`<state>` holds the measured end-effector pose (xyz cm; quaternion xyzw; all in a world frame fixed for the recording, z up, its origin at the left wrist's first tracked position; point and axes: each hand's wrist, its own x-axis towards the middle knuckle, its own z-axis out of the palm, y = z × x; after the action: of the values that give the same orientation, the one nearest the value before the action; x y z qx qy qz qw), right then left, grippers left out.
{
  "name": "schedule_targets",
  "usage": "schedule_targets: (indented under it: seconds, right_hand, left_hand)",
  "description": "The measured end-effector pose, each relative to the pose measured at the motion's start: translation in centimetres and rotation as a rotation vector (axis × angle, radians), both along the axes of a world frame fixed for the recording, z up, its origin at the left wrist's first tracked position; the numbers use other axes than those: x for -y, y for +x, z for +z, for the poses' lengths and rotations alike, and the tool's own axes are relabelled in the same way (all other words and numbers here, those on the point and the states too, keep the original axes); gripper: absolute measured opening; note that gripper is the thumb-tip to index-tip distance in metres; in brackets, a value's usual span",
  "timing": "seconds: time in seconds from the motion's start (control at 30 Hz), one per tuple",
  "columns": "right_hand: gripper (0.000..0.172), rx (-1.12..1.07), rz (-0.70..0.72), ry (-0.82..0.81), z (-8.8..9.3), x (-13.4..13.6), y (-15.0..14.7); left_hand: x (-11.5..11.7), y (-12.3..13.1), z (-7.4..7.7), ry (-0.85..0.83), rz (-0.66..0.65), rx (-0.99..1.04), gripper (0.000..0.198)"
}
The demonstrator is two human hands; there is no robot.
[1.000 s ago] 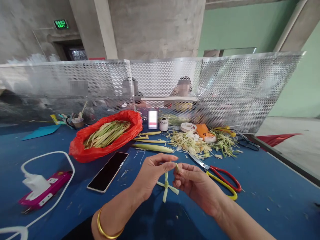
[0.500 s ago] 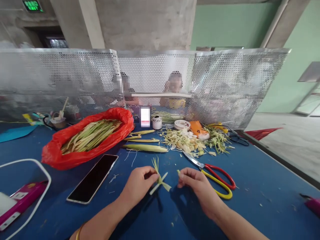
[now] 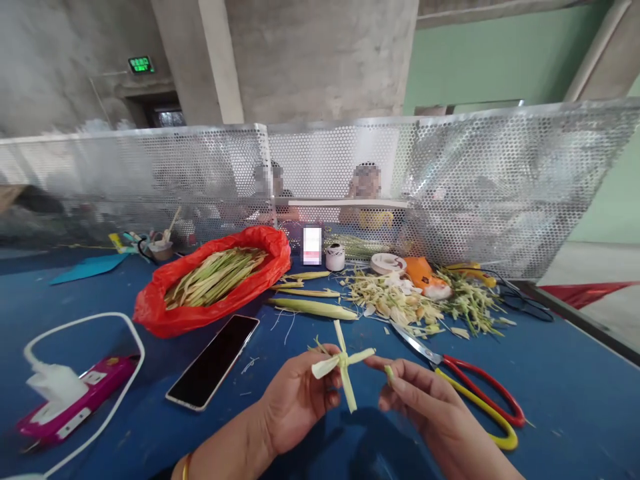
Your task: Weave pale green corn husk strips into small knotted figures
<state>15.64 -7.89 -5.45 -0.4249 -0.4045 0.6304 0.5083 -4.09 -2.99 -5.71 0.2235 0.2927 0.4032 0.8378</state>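
Note:
A pale green husk flower (image 3: 343,362), its four strips spread like a cross around a knotted middle, faces me from the fingers of my left hand (image 3: 300,393). Thin stem ends poke out behind that hand. My right hand (image 3: 425,400) pinches a small piece of green husk (image 3: 389,373) between thumb and fingers, just right of the flower. One of its fingertips is close to the flower's right strip; whether they touch I cannot tell. Scissors (image 3: 450,373) with red and yellow handles lie beyond my right hand.
Left stands a red bag (image 3: 210,280) of husk strips, behind a black phone (image 3: 213,363) and a purple power strip (image 3: 80,400). Husk scraps (image 3: 395,300), tape (image 3: 388,263), a thread spool (image 3: 335,257) and whole husks (image 3: 315,307) lie ahead. People sit behind a perforated screen (image 3: 320,160).
My left hand has lifted and turned the flower so its cross of strips faces me. My right hand has come nearer to it, still pinching the small piece. The view has swung left.

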Motion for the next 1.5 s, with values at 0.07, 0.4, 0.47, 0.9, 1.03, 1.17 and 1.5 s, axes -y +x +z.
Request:
schedule_targets:
  seconds: [0.07,0.4,0.47,0.9,1.03,1.17,1.5]
  right_hand:
    - [0.030,-0.011,0.017,-0.021,-0.2,0.1,-0.1]
    - [0.028,0.045,0.061,0.086,0.3,0.7,-0.6]
    - [0.027,0.057,0.055,0.058,0.3,0.7,-0.4]
    - [0.027,0.095,-0.007,0.043,0.6,0.8,-0.5]
    - [0.024,0.076,-0.003,0.036,0.6,0.8,-0.5]
    - [0.021,0.055,-0.002,0.056,0.7,0.9,-0.6]
    - [0.026,0.160,0.016,0.084,1.0,0.8,-0.2]
  left_hand:
    - [0.0,0.1,-0.3,-0.007,-0.024,0.009,0.011]
    - [0.5,0.8,-0.1,-0.041,-0.063,-0.097,0.019]
    - [0.5,0.8,-0.3,-0.049,-0.066,-0.101,0.019]
    - [0.7,1.2,-0.7,0.020,-0.173,-0.117,0.022]
    - [0.8,1.3,-0.5,0.017,-0.190,-0.166,0.017]
    - [0.9,1.4,-0.1,0.027,-0.190,-0.189,0.017]
    - [1.1,1.1,-0.6,0.183,-0.286,-0.303,0.016]
